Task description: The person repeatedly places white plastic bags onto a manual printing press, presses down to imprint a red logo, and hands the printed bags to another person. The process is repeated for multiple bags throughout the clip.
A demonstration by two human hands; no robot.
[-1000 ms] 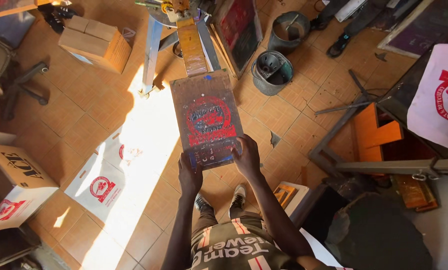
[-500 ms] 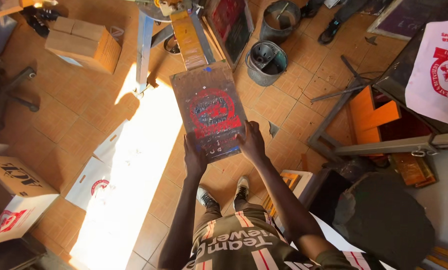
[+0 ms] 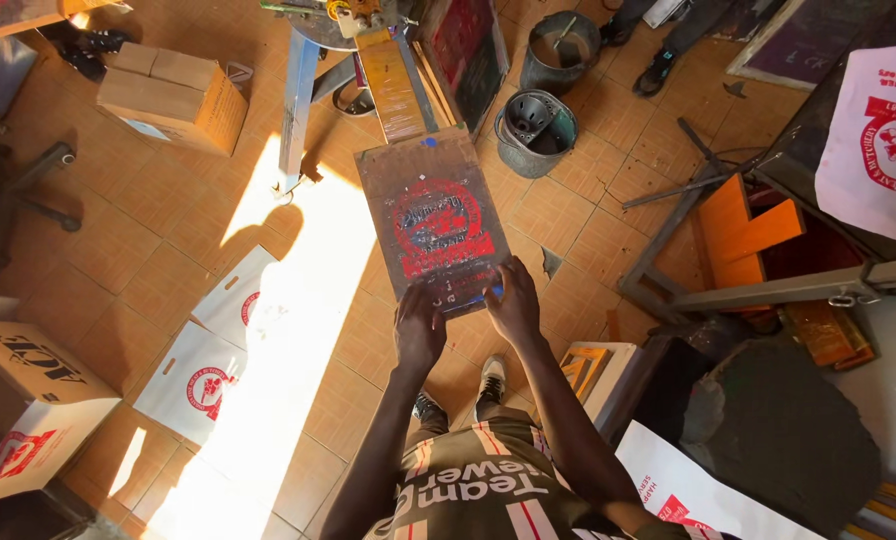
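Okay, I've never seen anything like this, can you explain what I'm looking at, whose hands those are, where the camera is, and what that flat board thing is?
The camera sits on a person's head and looks straight down, so you see their own arms, striped shirt and shoes from above. There is no robot here, only two bare hands. The left hand and right hand both rest on the near edge of a flat printing board, a worn platen stained with red and blue ink, mounted on a metal stand. Neither hand grips anything; the palms lie flat on the board. Around it on the tiled floor lie white printed bags, cardboard boxes and two buckets. To the right stands a metal frame with an orange board.
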